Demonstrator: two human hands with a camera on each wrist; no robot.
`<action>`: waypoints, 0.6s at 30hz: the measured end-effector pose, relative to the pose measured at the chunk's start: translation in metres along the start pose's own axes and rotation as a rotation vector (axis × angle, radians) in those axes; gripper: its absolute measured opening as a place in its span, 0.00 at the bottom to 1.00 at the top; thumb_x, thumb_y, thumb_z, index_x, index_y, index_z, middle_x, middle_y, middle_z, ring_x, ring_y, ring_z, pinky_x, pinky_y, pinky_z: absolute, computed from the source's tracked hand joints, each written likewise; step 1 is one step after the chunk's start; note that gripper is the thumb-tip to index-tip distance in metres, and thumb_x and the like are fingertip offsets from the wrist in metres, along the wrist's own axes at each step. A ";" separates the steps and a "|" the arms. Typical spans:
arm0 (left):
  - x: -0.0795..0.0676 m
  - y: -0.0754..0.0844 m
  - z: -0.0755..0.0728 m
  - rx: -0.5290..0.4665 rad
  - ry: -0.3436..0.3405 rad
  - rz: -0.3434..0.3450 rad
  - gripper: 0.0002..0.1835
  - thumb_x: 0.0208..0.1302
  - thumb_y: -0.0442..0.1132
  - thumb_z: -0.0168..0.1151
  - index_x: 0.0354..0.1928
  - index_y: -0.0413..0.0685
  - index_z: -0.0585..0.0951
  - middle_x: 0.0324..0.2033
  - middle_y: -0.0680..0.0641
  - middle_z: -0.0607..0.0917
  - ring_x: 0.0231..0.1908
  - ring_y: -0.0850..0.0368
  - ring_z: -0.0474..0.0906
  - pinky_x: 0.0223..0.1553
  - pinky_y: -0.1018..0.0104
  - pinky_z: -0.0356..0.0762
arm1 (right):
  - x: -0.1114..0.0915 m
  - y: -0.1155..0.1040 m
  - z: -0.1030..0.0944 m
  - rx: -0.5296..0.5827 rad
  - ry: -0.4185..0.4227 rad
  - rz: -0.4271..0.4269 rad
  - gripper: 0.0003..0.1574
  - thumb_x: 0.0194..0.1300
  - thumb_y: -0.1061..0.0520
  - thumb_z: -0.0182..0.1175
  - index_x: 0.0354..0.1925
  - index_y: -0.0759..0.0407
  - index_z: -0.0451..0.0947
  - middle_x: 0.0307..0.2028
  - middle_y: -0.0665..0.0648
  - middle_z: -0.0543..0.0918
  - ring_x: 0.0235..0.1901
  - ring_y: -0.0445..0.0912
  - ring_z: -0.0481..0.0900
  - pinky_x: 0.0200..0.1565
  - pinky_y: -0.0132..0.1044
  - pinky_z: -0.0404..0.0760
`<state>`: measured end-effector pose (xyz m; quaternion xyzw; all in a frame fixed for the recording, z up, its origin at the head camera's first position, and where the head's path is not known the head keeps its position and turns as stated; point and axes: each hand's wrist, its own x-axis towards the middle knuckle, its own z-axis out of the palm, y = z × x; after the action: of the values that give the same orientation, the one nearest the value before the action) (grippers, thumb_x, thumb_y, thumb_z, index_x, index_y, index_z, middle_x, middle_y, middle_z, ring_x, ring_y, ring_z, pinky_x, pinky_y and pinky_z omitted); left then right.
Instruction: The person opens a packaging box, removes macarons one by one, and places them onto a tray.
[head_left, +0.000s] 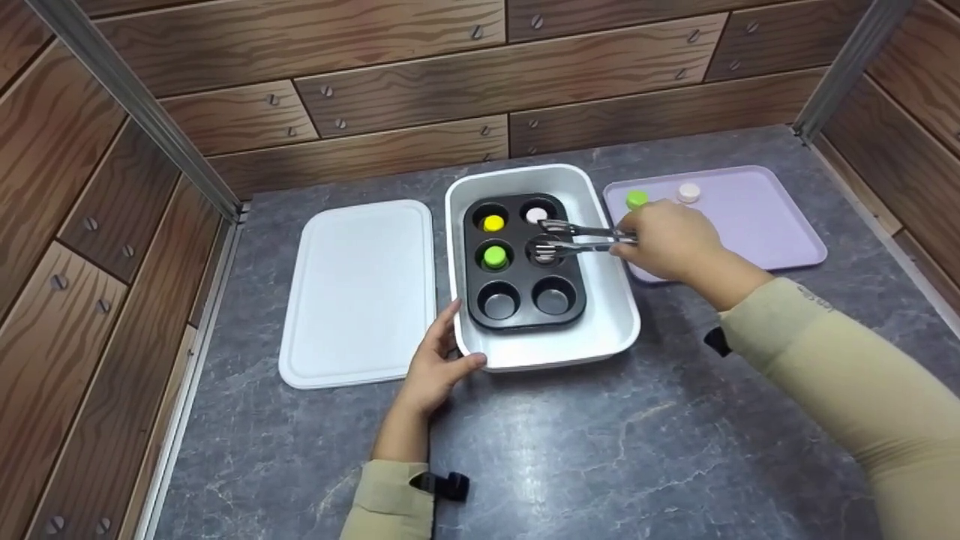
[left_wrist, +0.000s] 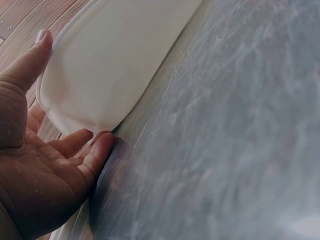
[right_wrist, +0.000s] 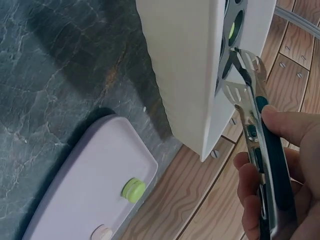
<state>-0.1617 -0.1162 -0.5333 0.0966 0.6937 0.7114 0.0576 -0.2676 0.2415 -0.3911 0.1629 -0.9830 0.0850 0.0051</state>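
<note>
In the head view my right hand (head_left: 671, 236) grips metal tongs (head_left: 592, 245). Their slotted tips stand apart over the middle right cup of a dark muffin tin (head_left: 526, 271), where a pale macaron-like piece shows beneath them. The right wrist view has my thumb and curled fingers around the tongs (right_wrist: 272, 155). Other cups hold a yellow piece (head_left: 493, 223), a green piece (head_left: 495, 257) and a pale pink piece (head_left: 537, 216). The tin lies inside a white bin (head_left: 611, 315). My left hand (head_left: 435, 375) touches the bin's near left corner, fingers and thumb spread along its outside.
To the right lies a purple tray (head_left: 757, 225) carrying a green macaron-like piece (head_left: 637, 199) and a pale one (head_left: 688, 193). A white rectangular lid (head_left: 360, 292) is flat on the table left of the bin. Wood-patterned walls (head_left: 405, 97) enclose the grey marbled table (head_left: 562, 450).
</note>
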 end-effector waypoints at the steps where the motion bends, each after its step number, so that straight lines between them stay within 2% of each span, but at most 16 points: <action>1: 0.000 0.000 0.000 0.001 0.001 -0.002 0.53 0.59 0.32 0.80 0.82 0.39 0.59 0.71 0.27 0.72 0.67 0.31 0.75 0.63 0.51 0.78 | 0.000 0.000 0.001 0.002 -0.009 0.004 0.15 0.68 0.46 0.70 0.38 0.57 0.89 0.31 0.57 0.88 0.29 0.55 0.80 0.31 0.59 0.80; 4: 0.001 0.000 0.000 0.000 0.005 -0.010 0.53 0.59 0.31 0.80 0.82 0.40 0.59 0.71 0.27 0.72 0.67 0.32 0.75 0.62 0.54 0.78 | 0.001 -0.001 0.002 0.001 -0.027 0.005 0.15 0.68 0.46 0.70 0.37 0.57 0.89 0.30 0.56 0.87 0.28 0.55 0.80 0.31 0.59 0.80; 13: 0.002 0.000 0.001 0.026 0.018 -0.045 0.52 0.60 0.29 0.78 0.83 0.43 0.59 0.73 0.29 0.70 0.69 0.33 0.73 0.64 0.53 0.76 | 0.004 -0.002 0.009 -0.006 -0.071 0.031 0.14 0.68 0.48 0.69 0.41 0.57 0.89 0.33 0.57 0.89 0.32 0.57 0.83 0.33 0.62 0.81; 18: 0.002 0.001 0.001 0.008 0.016 -0.038 0.52 0.59 0.28 0.78 0.83 0.42 0.59 0.73 0.29 0.70 0.68 0.33 0.73 0.64 0.53 0.76 | 0.004 -0.004 0.011 -0.002 -0.078 0.046 0.15 0.69 0.48 0.69 0.42 0.58 0.89 0.33 0.57 0.89 0.31 0.56 0.83 0.33 0.61 0.81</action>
<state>-0.1633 -0.1150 -0.5325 0.0779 0.6988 0.7081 0.0651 -0.2702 0.2345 -0.4007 0.1433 -0.9860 0.0775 -0.0352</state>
